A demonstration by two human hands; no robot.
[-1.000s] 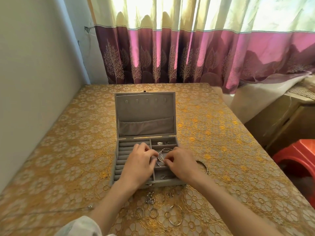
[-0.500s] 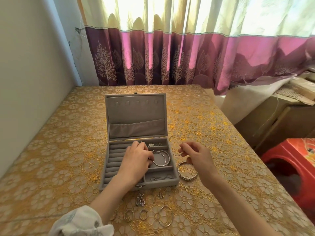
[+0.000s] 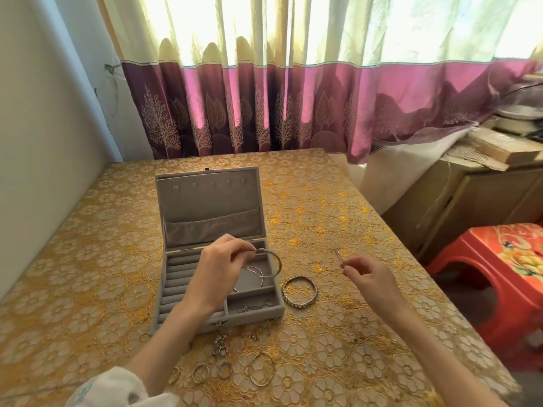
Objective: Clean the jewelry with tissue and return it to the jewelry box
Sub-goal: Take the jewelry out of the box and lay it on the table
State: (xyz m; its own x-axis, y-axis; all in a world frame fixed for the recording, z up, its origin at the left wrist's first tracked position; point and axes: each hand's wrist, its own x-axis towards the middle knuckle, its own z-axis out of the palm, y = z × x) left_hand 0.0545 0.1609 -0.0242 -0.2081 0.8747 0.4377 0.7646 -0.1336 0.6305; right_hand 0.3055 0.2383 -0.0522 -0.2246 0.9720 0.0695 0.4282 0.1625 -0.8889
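A grey jewelry box point(image 3: 188, 315) stands open on the table, its lid upright. My left hand point(image 3: 217, 271) hovers over the box and pinches a thin silver bangle point(image 3: 276, 261) above the compartments. Another thin bangle point(image 3: 255, 273) lies in the box under it. To the right of the box, my right hand point(image 3: 367, 274) is raised and pinches a small thin piece of jewelry point(image 3: 338, 255), seen edge-on. A beaded bracelet point(image 3: 299, 291) lies on the cloth beside the box. No tissue is in sight.
Several rings and hoops point(image 3: 261, 368) and small pieces point(image 3: 220, 346) lie on the gold floral tablecloth point(image 3: 352, 218) in front of the box. A wall runs along the left, a curtain point(image 3: 264, 107) behind. A red plastic stool point(image 3: 505, 259) and a cabinet point(image 3: 470, 201) stand right of the table.
My left hand has lifted a thin bangle out of the box. My right hand has moved further right and up with its small piece. The camera tilted upward.
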